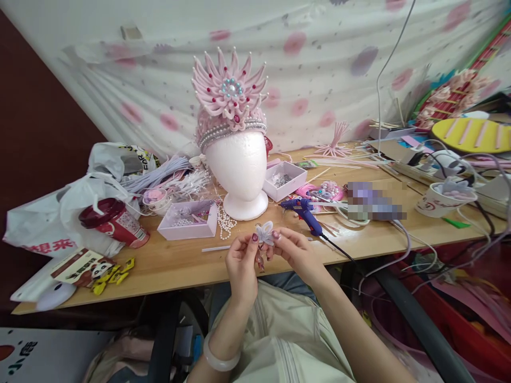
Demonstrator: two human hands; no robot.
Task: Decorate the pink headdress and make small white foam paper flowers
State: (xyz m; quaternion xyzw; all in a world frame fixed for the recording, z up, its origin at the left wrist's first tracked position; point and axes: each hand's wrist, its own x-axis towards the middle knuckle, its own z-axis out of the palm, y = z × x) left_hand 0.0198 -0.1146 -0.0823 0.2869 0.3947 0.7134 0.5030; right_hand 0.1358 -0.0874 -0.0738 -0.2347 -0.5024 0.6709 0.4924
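Between my fingertips, just over the table's front edge, is a small pale lavender-white flower (pixel 264 233) with looped petals. My left hand (pixel 242 256) pinches it from the left, thumb on top. From the other side my right hand (pixel 298 251) pinches it too. Behind them stands a white foam head (pixel 236 170) wearing a pink headpiece (pixel 230 96) with pearl-tipped petals, red gems and pearl bands. A blue glue gun (pixel 306 214) lies to the right of my hands. A thin white stick (pixel 215 248) rests on the table by my left hand.
Two white boxes, one left (pixel 187 221) and one right (pixel 284 180) of the foam head, hold beads. A red lidded cup (pixel 115 222), white bags (pixel 59 213) and yellow wrapped sweets (pixel 114 274) crowd the left. Rightward are a paper cup (pixel 443 199) and tangled cables (pixel 411 250).
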